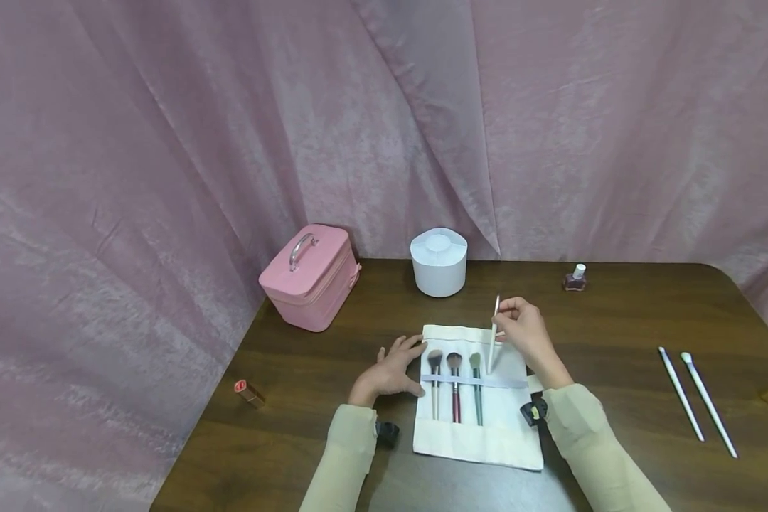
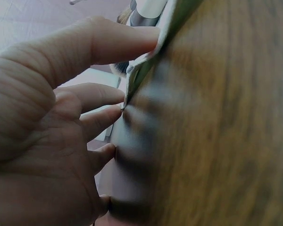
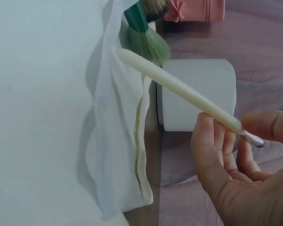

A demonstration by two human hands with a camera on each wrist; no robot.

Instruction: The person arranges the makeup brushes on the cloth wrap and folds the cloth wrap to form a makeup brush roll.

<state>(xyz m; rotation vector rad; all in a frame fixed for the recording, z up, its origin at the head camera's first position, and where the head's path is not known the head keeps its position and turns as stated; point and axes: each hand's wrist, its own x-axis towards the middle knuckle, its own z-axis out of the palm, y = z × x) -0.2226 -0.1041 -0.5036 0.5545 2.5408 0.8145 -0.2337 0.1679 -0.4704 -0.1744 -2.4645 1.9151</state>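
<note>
A white cloth brush roll (image 1: 483, 441) lies flat on the dark wooden table, with three brushes (image 1: 455, 384) tucked under its elastic band. My left hand (image 1: 393, 370) rests on the table at the roll's left edge, its straight fingers (image 2: 104, 47) touching the cloth edge (image 2: 141, 70). My right hand (image 1: 525, 333) pinches a thin white brush (image 1: 493, 334) near one end, holding it tilted over the roll's right part. In the right wrist view the white brush (image 3: 179, 89) points down at the cloth (image 3: 47, 117) beside a green-handled brush (image 3: 144, 33).
A pink vanity case (image 1: 310, 276) stands at the back left, a white round container (image 1: 439, 262) behind the roll, a nail polish bottle (image 1: 575, 278) at the back right. Two white brushes (image 1: 694, 400) lie at the right. A lipstick (image 1: 249, 392) lies at the left.
</note>
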